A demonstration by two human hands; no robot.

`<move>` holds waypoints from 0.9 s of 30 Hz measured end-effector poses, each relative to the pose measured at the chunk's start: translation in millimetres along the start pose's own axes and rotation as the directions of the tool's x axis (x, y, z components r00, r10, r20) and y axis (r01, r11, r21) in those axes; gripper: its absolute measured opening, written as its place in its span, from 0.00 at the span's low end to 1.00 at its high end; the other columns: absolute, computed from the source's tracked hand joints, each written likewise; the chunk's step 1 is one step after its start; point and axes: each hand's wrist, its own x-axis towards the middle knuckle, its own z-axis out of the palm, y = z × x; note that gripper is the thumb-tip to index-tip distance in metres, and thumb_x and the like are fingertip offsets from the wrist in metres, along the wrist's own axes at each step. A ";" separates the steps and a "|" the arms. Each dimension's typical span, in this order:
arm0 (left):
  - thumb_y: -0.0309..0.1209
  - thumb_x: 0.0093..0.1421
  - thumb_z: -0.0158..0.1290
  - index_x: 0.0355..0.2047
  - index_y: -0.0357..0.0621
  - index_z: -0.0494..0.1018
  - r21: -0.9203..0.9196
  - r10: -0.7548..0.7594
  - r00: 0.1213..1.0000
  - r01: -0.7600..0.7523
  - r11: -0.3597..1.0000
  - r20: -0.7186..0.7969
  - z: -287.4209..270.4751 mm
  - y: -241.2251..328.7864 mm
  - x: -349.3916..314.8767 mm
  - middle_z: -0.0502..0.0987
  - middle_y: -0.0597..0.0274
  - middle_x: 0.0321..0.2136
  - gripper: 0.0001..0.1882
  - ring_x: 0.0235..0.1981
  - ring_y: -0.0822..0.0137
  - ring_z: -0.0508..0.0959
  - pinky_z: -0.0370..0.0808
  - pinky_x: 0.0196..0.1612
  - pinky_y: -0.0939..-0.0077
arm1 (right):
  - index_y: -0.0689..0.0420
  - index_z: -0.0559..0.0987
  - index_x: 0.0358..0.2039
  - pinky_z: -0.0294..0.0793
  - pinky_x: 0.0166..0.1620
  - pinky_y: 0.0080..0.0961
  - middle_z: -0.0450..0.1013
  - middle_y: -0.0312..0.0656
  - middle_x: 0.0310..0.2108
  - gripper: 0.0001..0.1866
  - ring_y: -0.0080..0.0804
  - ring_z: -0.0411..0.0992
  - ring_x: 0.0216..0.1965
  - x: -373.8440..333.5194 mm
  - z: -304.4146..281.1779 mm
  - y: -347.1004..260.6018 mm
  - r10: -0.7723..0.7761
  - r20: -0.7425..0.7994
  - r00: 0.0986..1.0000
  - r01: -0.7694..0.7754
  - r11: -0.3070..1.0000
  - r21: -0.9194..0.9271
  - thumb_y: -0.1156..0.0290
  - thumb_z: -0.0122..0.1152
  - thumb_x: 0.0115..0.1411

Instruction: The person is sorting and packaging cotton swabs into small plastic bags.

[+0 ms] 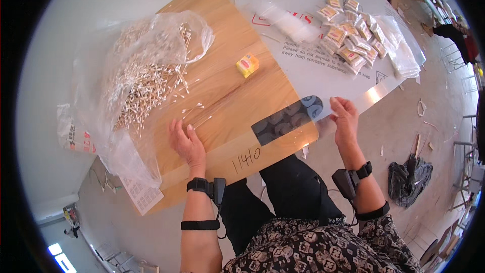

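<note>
Two surfaces make up the counter: a wood-grain board on the near left and a greyish-white printed sheet spreading beyond its right edge. On the left of the board sprawls a large clear plastic bag, its mouth gaping, with a dense heap of white-tipped cotton swabs inside it and spilling out toward the middle. Across on the sheet, small clear packets of cotton swabs with yellow labels lie in a loose pile; clear plastic bags sit flat along the pile's right side, and a bundle of clear plastic rests to its left. Down on the floor at the right is a crumpled black plastic bag. Near the board's right corner lies a dark patterned strip with one rounded end. The left hand is low over the board, thumb and fingers parted; the right hand is just beyond the strip's rounded end, its fingers curled, and I cannot tell whether they grip anything. A small yellow printed block stands mid-board, well apart from both hands. Smallest of all, a few loose swabs lie just beside the left thumb.
</note>
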 end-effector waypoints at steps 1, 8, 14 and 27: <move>0.28 0.59 0.50 0.48 0.36 0.68 -0.013 0.007 1.000 -0.007 1.000 -0.005 0.6 -0.6 0.1 0.70 0.47 0.51 0.16 0.58 0.44 0.63 0.57 0.60 0.53 | 0.62 0.76 0.35 0.65 0.28 0.16 0.73 0.33 0.26 0.10 0.20 0.68 0.27 4.6 -5.3 6.1 0.163 -0.048 0.986 -0.163 0.987 -0.011 0.71 0.64 0.54; 0.28 0.59 0.49 0.48 0.35 0.68 -0.015 -0.006 1.000 0.006 1.000 -0.008 0.8 -1.3 -2.5 0.69 0.44 0.51 0.16 0.59 0.45 0.62 0.57 0.61 0.54 | 0.64 0.74 0.38 0.69 0.34 0.25 0.73 0.40 0.35 0.17 0.29 0.70 0.36 31.5 -2.1 23.3 -0.286 0.022 0.958 0.266 0.857 -0.441 0.67 0.65 0.53; 0.27 0.58 0.51 0.49 0.37 0.67 0.014 -0.003 0.997 0.002 1.000 0.071 -4.3 6.4 0.8 0.67 0.48 0.53 0.18 0.61 0.44 0.59 0.54 0.62 0.51 | 0.57 0.65 0.53 0.58 0.57 0.44 0.59 0.56 0.55 0.32 0.52 0.57 0.58 115.6 48.7 -28.0 -0.544 0.458 0.703 0.670 0.290 -0.683 0.59 0.65 0.51; 0.33 0.62 0.45 0.48 0.35 0.66 0.025 -0.062 0.976 0.058 0.998 0.209 -13.1 13.9 5.1 0.67 0.47 0.53 0.17 0.62 0.44 0.57 0.52 0.62 0.52 | 0.27 0.53 0.64 0.45 0.53 0.79 0.42 0.46 0.68 0.39 0.56 0.43 0.66 221.5 207.5 -33.3 -0.182 0.754 0.631 0.728 -0.199 -0.657 0.37 0.52 0.53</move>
